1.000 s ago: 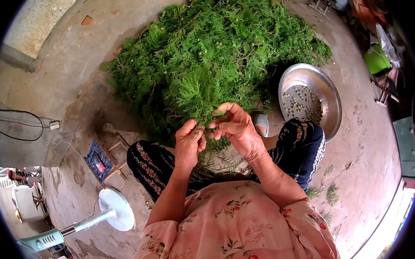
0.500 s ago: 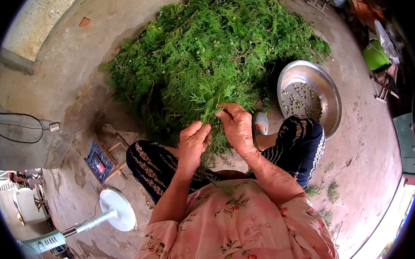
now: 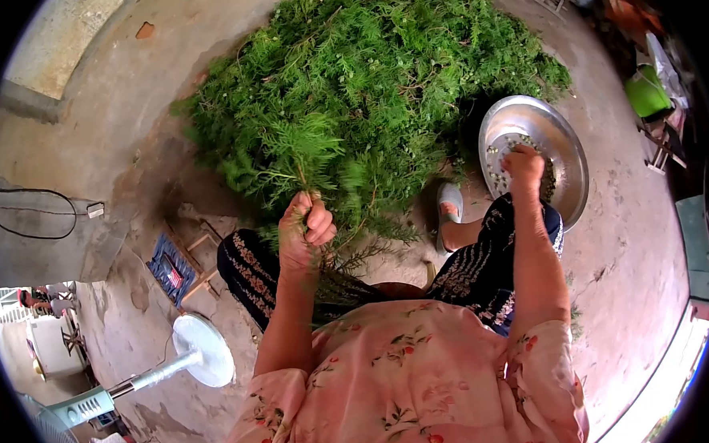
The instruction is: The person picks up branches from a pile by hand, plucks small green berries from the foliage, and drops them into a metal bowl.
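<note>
My left hand (image 3: 305, 234) is closed around the stem of a green conifer sprig (image 3: 306, 142), whose feathery leaves point away from me. Behind it lies a big pile of cut conifer branches (image 3: 398, 67). Over on the right, my right hand (image 3: 526, 169) is held above a metal basin (image 3: 574, 166), fingers curled downward and pressed together. Whatever they hold, if anything, is hidden. Small round green cones (image 3: 493, 160) are scattered on the basin's bottom, partly covered by that hand.
A slippered foot (image 3: 450, 203) rests between the pile and the basin. To the left are a small wooden stool (image 3: 198, 270) with a blue seat and a standing fan (image 3: 158, 376). A green bucket (image 3: 646, 92) stands at the far right.
My right hand has left the sprig and moved right, over the basin. My left hand still grips the sprig, now turned more upright and shifted slightly left.
</note>
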